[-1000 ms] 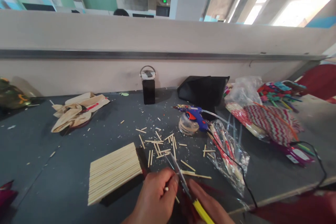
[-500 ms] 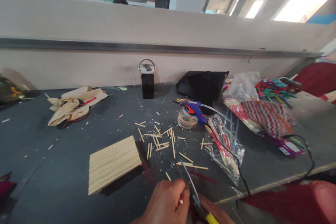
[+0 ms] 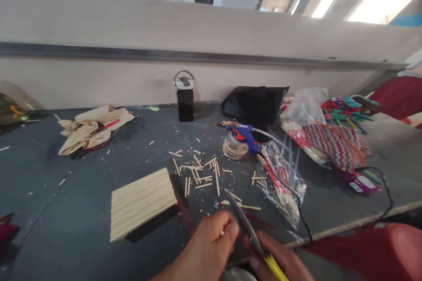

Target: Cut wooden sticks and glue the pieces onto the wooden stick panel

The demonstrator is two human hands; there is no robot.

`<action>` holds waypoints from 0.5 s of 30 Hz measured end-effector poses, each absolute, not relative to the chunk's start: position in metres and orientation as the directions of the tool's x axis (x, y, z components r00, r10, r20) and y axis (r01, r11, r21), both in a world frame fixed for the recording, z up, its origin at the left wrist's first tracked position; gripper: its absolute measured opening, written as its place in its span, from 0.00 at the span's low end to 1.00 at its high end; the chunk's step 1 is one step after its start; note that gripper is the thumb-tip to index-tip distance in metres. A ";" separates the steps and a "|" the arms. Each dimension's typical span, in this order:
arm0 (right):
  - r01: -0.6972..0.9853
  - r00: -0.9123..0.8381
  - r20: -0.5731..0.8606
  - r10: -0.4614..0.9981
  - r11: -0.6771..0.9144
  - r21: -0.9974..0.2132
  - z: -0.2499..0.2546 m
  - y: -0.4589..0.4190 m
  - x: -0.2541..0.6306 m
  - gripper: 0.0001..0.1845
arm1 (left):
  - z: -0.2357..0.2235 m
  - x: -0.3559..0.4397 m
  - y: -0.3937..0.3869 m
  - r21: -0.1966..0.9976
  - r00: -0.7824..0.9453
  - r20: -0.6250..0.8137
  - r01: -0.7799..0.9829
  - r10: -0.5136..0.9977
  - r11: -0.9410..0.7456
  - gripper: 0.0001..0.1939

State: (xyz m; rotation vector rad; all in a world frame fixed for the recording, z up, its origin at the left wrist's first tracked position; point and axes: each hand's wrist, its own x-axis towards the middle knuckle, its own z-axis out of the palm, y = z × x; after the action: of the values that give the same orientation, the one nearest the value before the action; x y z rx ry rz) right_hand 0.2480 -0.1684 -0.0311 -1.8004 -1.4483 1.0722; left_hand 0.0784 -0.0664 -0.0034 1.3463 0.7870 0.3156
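Note:
My left hand [image 3: 211, 239], low in the middle, is closed in a pinch on a thin wooden stick [image 3: 222, 232]; only its pale end shows. Just to the right, my right hand [image 3: 285, 257] grips yellow-handled scissors [image 3: 245, 221], their blades together and pointing up and away, beside the left fingers. Part of the right hand is out of the frame. Several short cut sticks [image 3: 199, 174] lie scattered beyond the hands. Left of them a flat panel of sticks [image 3: 143, 202], laid side by side, rests on a dark block.
A blue hot glue gun [image 3: 247, 137] lies over a clear round container [image 3: 233, 148]. Plastic-wrapped sticks [image 3: 283, 184] and a trailing cord are to the right. A black lantern-like object [image 3: 185, 104] stands by the partition; crumpled brown paper [image 3: 94, 129] sits back left.
The scissor blades have gone from apart to together. My right hand has shifted right, away from the left hand, which keeps its hold on the stick.

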 end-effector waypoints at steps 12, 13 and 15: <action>0.841 -0.036 0.069 0.997 0.068 -0.536 -0.004 -0.059 0.242 0.24 | -0.015 0.038 -0.042 0.821 0.481 -0.434 -0.136 0.762 0.554 0.14; 0.841 -0.073 0.056 0.996 0.091 -0.533 -0.009 -0.051 0.237 0.24 | -0.016 0.038 -0.043 0.818 0.468 -0.445 -0.134 0.764 0.559 0.15; 0.837 -0.132 0.033 0.991 0.129 -0.531 -0.017 -0.039 0.228 0.24 | -0.019 0.036 -0.046 0.812 0.433 -0.459 -0.152 0.776 0.564 0.15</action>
State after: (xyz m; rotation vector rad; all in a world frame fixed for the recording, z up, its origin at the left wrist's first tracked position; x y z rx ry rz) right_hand 0.2276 -0.0389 -0.0172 -1.7652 -2.0357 0.5537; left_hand 0.0363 -0.0462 -0.0189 0.7726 0.9518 0.6555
